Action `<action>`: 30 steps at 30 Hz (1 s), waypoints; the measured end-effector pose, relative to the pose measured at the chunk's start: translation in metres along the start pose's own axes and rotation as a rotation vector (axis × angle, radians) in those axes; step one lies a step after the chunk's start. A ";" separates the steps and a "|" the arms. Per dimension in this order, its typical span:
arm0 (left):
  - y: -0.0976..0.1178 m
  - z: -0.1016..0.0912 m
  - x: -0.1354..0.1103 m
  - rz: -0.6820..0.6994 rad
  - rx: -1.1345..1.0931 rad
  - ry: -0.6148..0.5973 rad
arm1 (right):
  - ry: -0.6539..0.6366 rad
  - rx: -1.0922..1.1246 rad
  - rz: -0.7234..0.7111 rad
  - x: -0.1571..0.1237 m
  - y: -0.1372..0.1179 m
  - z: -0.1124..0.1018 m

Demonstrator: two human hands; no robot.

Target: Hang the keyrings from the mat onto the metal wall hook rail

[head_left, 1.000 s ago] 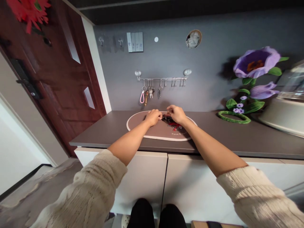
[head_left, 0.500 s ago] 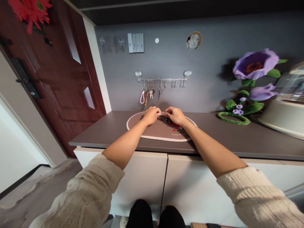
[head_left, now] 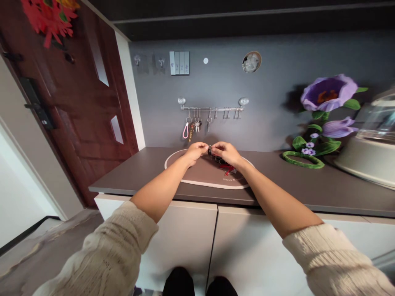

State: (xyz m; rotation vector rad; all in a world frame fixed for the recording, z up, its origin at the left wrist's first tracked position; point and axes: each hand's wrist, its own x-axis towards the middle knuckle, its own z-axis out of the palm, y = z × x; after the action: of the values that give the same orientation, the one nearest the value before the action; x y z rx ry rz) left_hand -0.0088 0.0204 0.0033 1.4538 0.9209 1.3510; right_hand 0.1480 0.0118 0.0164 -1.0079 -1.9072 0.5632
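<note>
Fingertips nearly together, my left hand [head_left: 196,152] and my right hand [head_left: 227,153] are both closed in a pinch above a brown mat with a pale rim [head_left: 200,176]. Between them shows a small metal key ring [head_left: 210,147], with something dark, perhaps a key, hanging below it. Both hands seem to grip the ring, though the fingers partly hide it. Under my right hand lies a pile of keys [head_left: 227,169] with red bits, partly covered by the hand. Behind, several keys [head_left: 196,125] and a pink strap [head_left: 185,130] hang from a clear hook rail [head_left: 212,109].
The mat lies on a dark countertop [head_left: 123,172] above white cabinet doors [head_left: 179,238]. To the right stand purple fabric flowers [head_left: 330,96] and a cream-based appliance [head_left: 367,152]. A dark shelf [head_left: 247,20] overhangs the grey wall. At left is a red-brown door [head_left: 92,102].
My hands stay close together, and a ring with a dark piece below it now shows between the fingertips. The view has tipped slightly upward.
</note>
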 end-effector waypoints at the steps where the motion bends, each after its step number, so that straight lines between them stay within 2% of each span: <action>1: -0.001 0.000 0.001 -0.014 -0.027 0.002 | 0.000 0.033 0.005 0.000 -0.001 0.000; 9: -0.004 0.002 0.002 -0.064 -0.251 -0.069 | 0.032 0.232 0.064 -0.001 -0.007 0.001; 14: -0.003 0.004 0.000 -0.082 -0.297 -0.072 | 0.038 0.284 0.069 0.000 -0.005 0.001; 20: -0.002 0.009 -0.004 0.055 -0.122 -0.079 | 0.093 0.271 0.053 0.001 -0.001 -0.001; 24: -0.003 0.011 -0.001 0.185 -0.020 -0.016 | 0.118 0.241 0.018 0.003 0.000 -0.004; 30: -0.006 0.013 0.002 0.264 0.131 0.114 | 0.191 0.203 0.003 0.011 -0.001 -0.007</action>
State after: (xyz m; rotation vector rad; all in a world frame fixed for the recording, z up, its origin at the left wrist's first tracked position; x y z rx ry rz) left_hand 0.0045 0.0222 -0.0013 1.6576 0.9286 1.6054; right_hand 0.1507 0.0197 0.0264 -0.8994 -1.6449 0.6256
